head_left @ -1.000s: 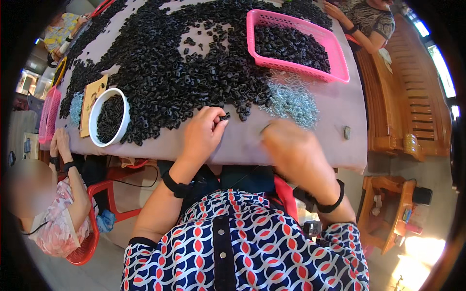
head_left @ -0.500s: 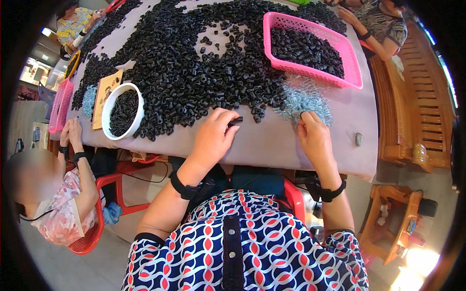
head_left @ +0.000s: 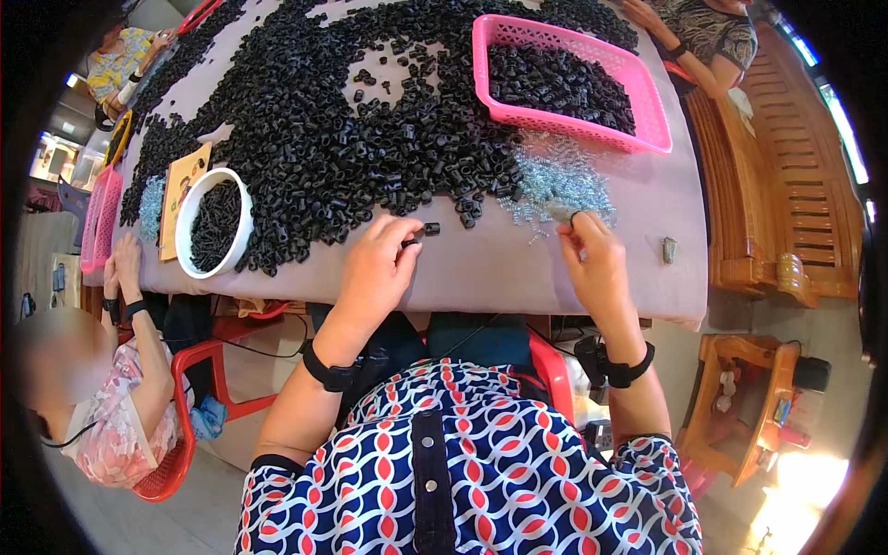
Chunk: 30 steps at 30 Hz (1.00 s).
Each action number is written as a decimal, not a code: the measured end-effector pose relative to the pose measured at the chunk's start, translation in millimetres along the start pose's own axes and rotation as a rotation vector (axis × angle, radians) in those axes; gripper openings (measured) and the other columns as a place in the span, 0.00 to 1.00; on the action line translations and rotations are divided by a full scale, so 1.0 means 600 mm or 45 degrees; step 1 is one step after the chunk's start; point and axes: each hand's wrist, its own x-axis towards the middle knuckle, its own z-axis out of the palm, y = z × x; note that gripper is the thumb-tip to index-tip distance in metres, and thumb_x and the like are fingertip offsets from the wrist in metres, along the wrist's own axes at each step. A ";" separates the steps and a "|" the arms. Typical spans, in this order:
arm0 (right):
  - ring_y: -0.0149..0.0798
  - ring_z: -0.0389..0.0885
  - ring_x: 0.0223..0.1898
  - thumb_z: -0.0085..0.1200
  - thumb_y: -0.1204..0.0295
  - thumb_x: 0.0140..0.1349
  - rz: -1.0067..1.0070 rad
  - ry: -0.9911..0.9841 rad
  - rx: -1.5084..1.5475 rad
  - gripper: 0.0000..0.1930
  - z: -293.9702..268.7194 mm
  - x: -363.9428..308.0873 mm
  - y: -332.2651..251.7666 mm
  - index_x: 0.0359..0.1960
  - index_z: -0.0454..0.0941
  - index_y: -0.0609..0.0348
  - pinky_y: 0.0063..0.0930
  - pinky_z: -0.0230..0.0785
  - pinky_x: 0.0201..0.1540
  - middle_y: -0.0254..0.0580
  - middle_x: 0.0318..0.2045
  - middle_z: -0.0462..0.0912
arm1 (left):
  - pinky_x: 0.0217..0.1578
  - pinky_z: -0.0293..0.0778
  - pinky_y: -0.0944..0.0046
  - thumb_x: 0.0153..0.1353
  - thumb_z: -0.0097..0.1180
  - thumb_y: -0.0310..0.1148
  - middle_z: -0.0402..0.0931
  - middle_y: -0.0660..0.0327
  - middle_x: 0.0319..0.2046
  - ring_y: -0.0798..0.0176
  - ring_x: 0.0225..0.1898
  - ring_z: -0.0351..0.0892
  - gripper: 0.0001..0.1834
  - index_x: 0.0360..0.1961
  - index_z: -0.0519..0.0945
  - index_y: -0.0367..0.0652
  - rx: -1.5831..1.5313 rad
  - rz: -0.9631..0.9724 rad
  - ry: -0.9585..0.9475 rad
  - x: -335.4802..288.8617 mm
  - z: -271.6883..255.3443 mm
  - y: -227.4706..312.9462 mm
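Note:
My left hand (head_left: 377, 268) is closed over the near part of the table, its thumb and fingers around a small black plastic part (head_left: 410, 243). Just past the index fingertip is another short black tubular piece (head_left: 431, 228); whether it is held or lying on the cloth I cannot tell. Thumb and fingertips meet on my right hand (head_left: 595, 264), and anything pinched there is too small to make out. Right beyond those fingers spreads a heap of small silvery springs (head_left: 560, 180). A large pile of black tubular parts (head_left: 370, 166) covers the table's middle.
A pink basket (head_left: 647, 129) of black parts stands behind the springs. At left are a white bowl (head_left: 245, 217) of thin black pieces and a yellowish board (head_left: 176, 217). A grey lump (head_left: 669, 250) lies at right. Other people sit around the cloth-covered table (head_left: 490, 277).
The whole view has shifted a little. My right hand has drawn back slightly from the springs toward me. The black pieces at my left fingertips now show farther apart.

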 end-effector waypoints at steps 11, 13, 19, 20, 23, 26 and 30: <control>0.57 0.76 0.33 0.54 0.81 0.54 0.054 -0.025 -0.067 0.07 0.013 0.002 0.004 0.34 0.70 0.63 0.43 0.70 0.36 0.52 0.30 0.74 | 0.36 0.76 0.63 0.56 0.60 0.23 0.76 0.58 0.40 0.59 0.35 0.78 0.15 0.46 0.79 0.42 0.167 0.032 0.093 0.015 -0.006 0.021; 0.56 0.77 0.32 0.54 0.82 0.53 0.060 0.000 0.039 0.07 0.004 0.003 0.003 0.33 0.69 0.64 0.40 0.72 0.36 0.51 0.30 0.74 | 0.40 0.76 0.60 0.55 0.61 0.26 0.76 0.57 0.42 0.53 0.40 0.79 0.16 0.47 0.79 0.42 0.337 0.247 0.029 0.021 -0.005 0.032; 0.28 0.79 0.34 0.57 0.85 0.54 0.135 -0.086 0.362 0.10 0.014 0.008 -0.040 0.30 0.66 0.65 0.23 0.73 0.38 0.38 0.30 0.78 | 0.39 0.75 0.56 0.55 0.61 0.29 0.76 0.59 0.38 0.52 0.41 0.76 0.08 0.38 0.81 0.43 0.462 0.258 -0.089 0.038 0.007 0.035; 0.25 0.79 0.35 0.57 0.84 0.55 0.165 -0.126 0.455 0.10 0.020 0.009 -0.049 0.30 0.66 0.64 0.22 0.73 0.38 0.36 0.31 0.79 | 0.39 0.75 0.58 0.56 0.61 0.28 0.76 0.59 0.38 0.52 0.41 0.77 0.08 0.38 0.80 0.42 0.435 0.273 -0.070 0.038 0.006 0.035; 0.34 0.82 0.32 0.58 0.81 0.56 0.172 -0.181 0.638 0.07 0.039 0.012 -0.070 0.31 0.71 0.66 0.27 0.74 0.36 0.43 0.29 0.81 | 0.39 0.74 0.61 0.58 0.59 0.27 0.76 0.58 0.38 0.55 0.40 0.77 0.08 0.40 0.80 0.41 0.205 0.207 -0.086 0.029 -0.002 0.042; 0.29 0.80 0.33 0.58 0.82 0.56 0.101 -0.234 0.678 0.09 0.053 0.021 -0.096 0.31 0.68 0.65 0.25 0.74 0.37 0.40 0.30 0.81 | 0.39 0.73 0.65 0.61 0.57 0.25 0.76 0.58 0.38 0.59 0.38 0.78 0.08 0.42 0.79 0.39 -0.182 0.012 -0.164 0.010 -0.014 0.053; 0.36 0.83 0.30 0.57 0.80 0.56 0.027 -0.318 0.734 0.08 0.065 0.031 -0.126 0.32 0.69 0.66 0.29 0.75 0.34 0.46 0.28 0.81 | 0.39 0.73 0.67 0.62 0.56 0.25 0.77 0.58 0.38 0.63 0.38 0.77 0.10 0.45 0.79 0.37 -0.401 -0.072 -0.207 -0.006 -0.024 0.057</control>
